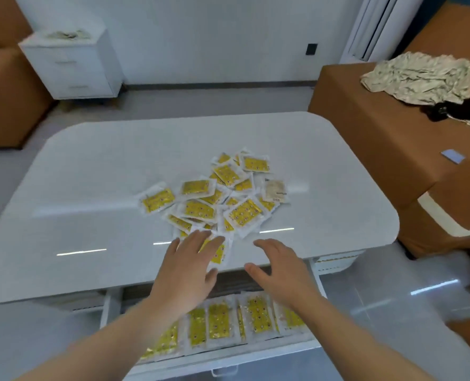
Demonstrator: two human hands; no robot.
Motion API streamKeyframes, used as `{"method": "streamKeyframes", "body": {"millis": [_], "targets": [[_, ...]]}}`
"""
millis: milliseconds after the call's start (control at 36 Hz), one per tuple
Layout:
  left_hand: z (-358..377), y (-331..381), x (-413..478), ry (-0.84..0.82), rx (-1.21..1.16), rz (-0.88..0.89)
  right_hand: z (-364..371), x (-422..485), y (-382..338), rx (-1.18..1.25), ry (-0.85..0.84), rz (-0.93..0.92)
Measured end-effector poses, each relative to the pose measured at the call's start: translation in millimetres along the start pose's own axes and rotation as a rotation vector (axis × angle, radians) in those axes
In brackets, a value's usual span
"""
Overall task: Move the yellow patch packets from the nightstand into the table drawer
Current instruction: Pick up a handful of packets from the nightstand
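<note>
**Both hands loose over the table edge, packets split between tabletop and drawer**

On my feed the white table (91, 174) fills the middle of the frame, glossy, with rounded corners. To the right stands a brown upholstered block (366, 149), and a crumpled pale cloth (421, 78) lies on it at the upper right. Below the table's near edge the drawer (228, 358) stands pulled out at the bottom centre. In the upper left I see the white nightstand (71, 67) against the wall, well apart from the table. Something pale lies on its top, too blurred for me to call.

Now the packets. A loose pile of yellow patch packets (217, 199) sprawls across the centre of the tabletop, overlapping at all angles. More packets in the drawer (220, 320) lie side by side in a row, partly hidden by both forearms.

The left hand (190, 268) reaches in from the lower left. Its fingers are spread and straight, lying flat on the nearest packet (218, 254) at the pile's near edge, with nothing gripped. The right hand (280, 273) hovers just beside it over the table edge, fingers relaxed and slightly curved, holding nothing.

A small pale card (452, 156) lies on the brown block at the right.
</note>
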State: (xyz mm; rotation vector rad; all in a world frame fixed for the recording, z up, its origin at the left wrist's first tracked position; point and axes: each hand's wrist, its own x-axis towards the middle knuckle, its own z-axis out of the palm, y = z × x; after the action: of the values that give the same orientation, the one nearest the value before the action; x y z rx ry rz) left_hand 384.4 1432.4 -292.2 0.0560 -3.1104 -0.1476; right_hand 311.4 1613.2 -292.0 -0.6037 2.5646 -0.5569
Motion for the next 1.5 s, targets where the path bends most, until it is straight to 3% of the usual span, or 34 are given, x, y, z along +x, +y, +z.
{"method": "streamKeyframes", "body": {"millis": [194, 333, 583, 861, 1222, 1500], "targets": [[-125.5, -44.9, -11.8, 0.068, -0.017, -0.070, -87.8, -22.8, -100.2, -0.064, 0.084, -0.078], [-169.7, -67.9, -34.1, -0.027, -0.138, -0.223, -103.0, -30.3, -150.5, -0.073, 0.061, -0.062], [-191.6, -152.7, -70.9, -0.093, -0.115, -0.437, -58.9, -25.6, -251.3, -0.136, -0.016, -0.051], [-214.0, -347.0, -109.2, -0.168, -0.137, -0.372, 25.4, 34.8, -431.8, -0.057, 0.001, 0.054], [-225.8, -570.4, -82.0, -0.280, -0.180, -0.428, 104.6, 167.1, -611.4, -0.039, -0.103, 0.088], [-234.3, -727.1, 65.8, -0.308, -0.097, -0.349, 81.5, 377.8, -714.6, -0.036, -0.073, 0.058]]}}
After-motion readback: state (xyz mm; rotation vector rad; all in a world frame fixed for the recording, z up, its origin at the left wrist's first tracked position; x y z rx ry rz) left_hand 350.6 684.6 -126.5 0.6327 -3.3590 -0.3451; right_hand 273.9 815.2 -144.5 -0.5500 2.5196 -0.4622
